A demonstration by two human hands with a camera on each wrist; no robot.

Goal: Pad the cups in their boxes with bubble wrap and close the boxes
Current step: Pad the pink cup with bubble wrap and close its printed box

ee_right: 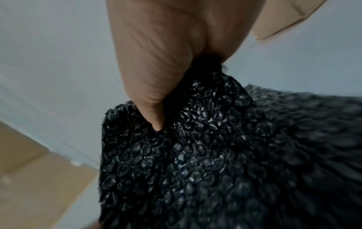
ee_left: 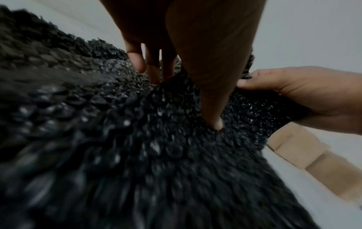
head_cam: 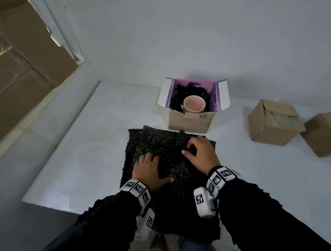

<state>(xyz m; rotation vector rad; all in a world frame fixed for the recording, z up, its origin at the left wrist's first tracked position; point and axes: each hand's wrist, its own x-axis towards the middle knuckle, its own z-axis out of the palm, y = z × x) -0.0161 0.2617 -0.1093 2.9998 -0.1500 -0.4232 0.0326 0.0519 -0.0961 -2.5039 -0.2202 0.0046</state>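
A sheet of black bubble wrap (head_cam: 160, 144) lies nearest the camera, spread flat on the white table (head_cam: 75, 150) and hanging over its near edge toward the person's lap. On the left part of the sheet the left hand (head_cam: 149, 171) is laid palm down, its fingers extended and spread and the thumb stretched out to the right, pressing the wrap against the table; in the left wrist view the fingertips (ee_left: 137, 62) are seen touching the bubbles. To the right, the right hand (head_cam: 201, 153) is placed on the far right area of the sheet, its fingers curled and a fold of the wrap pinched between thumb and fingers; the raised fold is confirmed in the right wrist view, where the thumb (ee_right: 152, 96) is pressed into it. Beyond the sheet, just behind its far edge, an open cardboard box with purple-lined flaps (head_cam: 191, 120) is set upright, and a pink ceramic cup (head_cam: 194, 104) is seated inside it, with more black wrap packed behind it. Further right, two closed brown cardboard boxes (head_cam: 273, 123) are placed close together on the table.
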